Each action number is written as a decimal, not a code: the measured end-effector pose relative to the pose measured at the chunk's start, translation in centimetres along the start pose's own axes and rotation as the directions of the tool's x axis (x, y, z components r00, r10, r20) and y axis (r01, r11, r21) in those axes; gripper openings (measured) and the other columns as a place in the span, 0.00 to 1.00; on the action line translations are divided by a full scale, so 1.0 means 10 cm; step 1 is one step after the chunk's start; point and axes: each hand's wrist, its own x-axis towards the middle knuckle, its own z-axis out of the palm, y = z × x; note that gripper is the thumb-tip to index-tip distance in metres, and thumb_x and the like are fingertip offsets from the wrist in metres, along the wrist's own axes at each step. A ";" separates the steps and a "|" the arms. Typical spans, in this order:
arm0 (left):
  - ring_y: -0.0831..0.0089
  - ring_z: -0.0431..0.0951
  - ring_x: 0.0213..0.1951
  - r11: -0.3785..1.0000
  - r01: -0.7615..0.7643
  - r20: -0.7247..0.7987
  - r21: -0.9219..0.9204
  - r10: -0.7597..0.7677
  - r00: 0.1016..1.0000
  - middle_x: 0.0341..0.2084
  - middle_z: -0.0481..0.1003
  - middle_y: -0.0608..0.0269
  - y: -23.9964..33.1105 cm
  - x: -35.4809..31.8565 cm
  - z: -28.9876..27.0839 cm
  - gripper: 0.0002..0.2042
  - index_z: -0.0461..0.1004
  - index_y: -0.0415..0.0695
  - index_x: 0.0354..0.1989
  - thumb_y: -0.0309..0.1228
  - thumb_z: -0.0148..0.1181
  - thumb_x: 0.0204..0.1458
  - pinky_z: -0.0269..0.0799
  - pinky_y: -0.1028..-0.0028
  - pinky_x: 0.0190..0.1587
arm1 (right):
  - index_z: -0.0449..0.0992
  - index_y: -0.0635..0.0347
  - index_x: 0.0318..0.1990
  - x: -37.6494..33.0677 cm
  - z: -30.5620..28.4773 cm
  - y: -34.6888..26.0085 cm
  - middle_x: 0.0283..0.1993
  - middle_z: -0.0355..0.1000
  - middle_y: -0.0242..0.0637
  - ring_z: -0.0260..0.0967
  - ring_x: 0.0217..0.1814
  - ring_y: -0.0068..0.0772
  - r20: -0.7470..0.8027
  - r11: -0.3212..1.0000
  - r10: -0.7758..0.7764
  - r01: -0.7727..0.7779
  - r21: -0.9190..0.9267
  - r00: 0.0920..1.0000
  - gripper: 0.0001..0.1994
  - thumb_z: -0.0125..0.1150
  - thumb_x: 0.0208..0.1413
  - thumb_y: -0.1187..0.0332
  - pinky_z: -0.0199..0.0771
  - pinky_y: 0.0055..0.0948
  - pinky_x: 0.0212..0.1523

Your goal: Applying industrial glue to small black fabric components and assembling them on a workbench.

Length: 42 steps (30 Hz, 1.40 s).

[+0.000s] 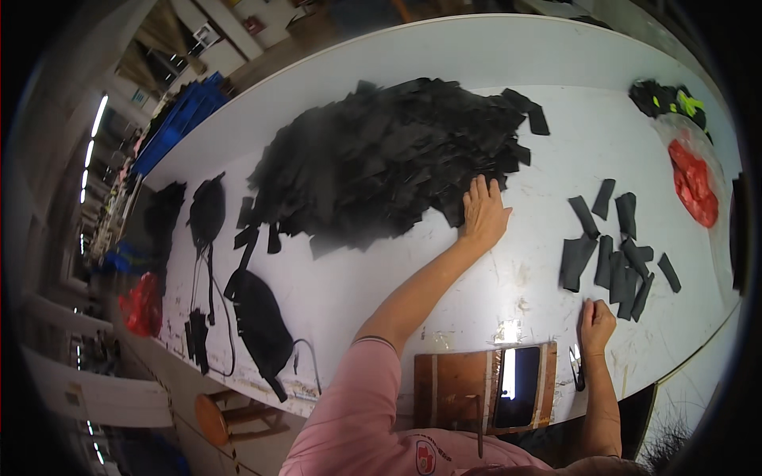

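A large heap of dark fabric pieces (pixel 389 159) covers the middle of the white table. My left hand (pixel 486 214) lies at the heap's right edge, its fingers stretched out and touching the cloth. On the right, my right hand (pixel 599 327) rests closed on the tabletop; whether anything is inside its curled fingers is hidden. Just beyond it sits a loose group of small dark fabric strips (pixel 619 270), some overlapping. A slim dark tool, perhaps thread snips (pixel 579 370), lies beside my right wrist.
A wooden board (pixel 452 389) with a phone (pixel 517 389) on it is at the near edge. Black strapped fabric pieces (pixel 263 325) lie at left. A clear bag with red contents (pixel 693 178) is at far right. A raised white wall (pixel 476 51) borders the table's back.
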 end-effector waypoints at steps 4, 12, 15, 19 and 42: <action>0.51 0.57 0.53 0.975 0.046 -0.114 -0.217 -0.072 0.991 0.50 0.56 0.43 -0.46 -0.25 -0.40 0.26 0.59 0.35 0.48 0.30 0.60 0.40 0.54 0.59 0.52 | 0.62 0.65 0.17 -0.02 0.03 -0.03 0.15 0.58 0.48 0.57 0.15 0.48 -0.003 0.999 -0.031 0.031 -0.014 1.000 0.14 0.50 0.51 0.68 0.55 0.38 0.18; 0.52 0.59 0.51 0.928 0.366 -0.430 0.069 -0.303 0.850 0.47 0.60 0.46 -2.11 -0.79 -1.32 0.22 0.63 0.36 0.45 0.22 0.54 0.36 0.55 0.59 0.51 | 0.63 0.65 0.18 -0.06 -0.03 -0.06 0.15 0.60 0.49 0.58 0.16 0.49 0.000 0.999 0.005 -0.005 -0.050 1.000 0.14 0.50 0.51 0.68 0.56 0.37 0.19; 0.54 0.65 0.45 0.986 0.157 -0.371 -0.052 -0.165 0.914 0.40 0.66 0.49 -2.00 -0.93 -1.51 0.17 0.67 0.37 0.40 0.19 0.53 0.36 0.61 0.63 0.47 | 0.62 0.65 0.17 0.01 -0.06 -0.12 0.15 0.59 0.49 0.58 0.16 0.49 0.012 0.992 -0.059 0.060 -0.109 0.998 0.14 0.51 0.50 0.67 0.54 0.39 0.18; 0.56 0.68 0.41 0.969 -0.026 -0.198 -0.246 -0.024 0.980 0.34 0.69 0.52 -1.46 -0.84 -1.23 0.14 0.68 0.37 0.36 0.18 0.53 0.36 0.64 0.66 0.45 | 0.62 0.63 0.16 0.05 0.02 -0.17 0.15 0.61 0.47 0.60 0.17 0.50 -0.005 0.992 -0.043 0.042 -0.120 0.999 0.13 0.53 0.48 0.68 0.57 0.40 0.19; 0.55 0.74 0.39 0.961 -0.043 0.327 0.274 -0.051 0.943 0.33 0.72 0.40 -0.39 1.42 0.34 0.31 0.58 0.33 0.52 0.28 0.61 0.37 0.71 0.67 0.41 | 0.63 0.62 0.15 0.05 -0.05 -0.16 0.15 0.62 0.44 0.61 0.16 0.46 0.016 0.998 0.027 -0.026 -0.054 1.000 0.12 0.55 0.45 0.69 0.59 0.37 0.18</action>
